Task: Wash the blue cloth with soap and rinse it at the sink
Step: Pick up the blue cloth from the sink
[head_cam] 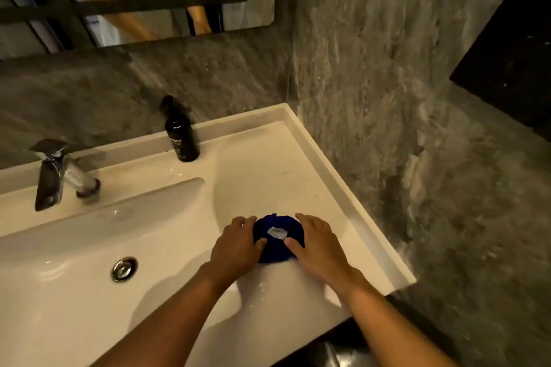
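The left hand [237, 243] and the right hand [317, 243] both press on the blue cloth [275, 240], 1 on each side, fingers curled over its edges and thumbs meeting near its white label [277, 232]. Neither hand is clenched into a fist; they cup and hold the cloth bunched into a small mound between them. The cloth sits on the flat white table [298, 176] to the right of the sink [89, 262], near the front edge, touching the surface rather than lifted off it.

Judging by this, the step in hand is working the cloth, either gathering it or scrubbing it against the table. To do it well, the hands should knead from both sides and turn the bundle over so no fold stays untouched. No lather is visible on the cloth, so soap may yet be needed; the dark bottle [182, 140] stands well apart at the back of the table by the wall, and whether it holds soap cannot be read. The tap [56, 176] is off to the left, behind the sink with its drain [124, 269], so rinsing means carrying the cloth left under the spout.
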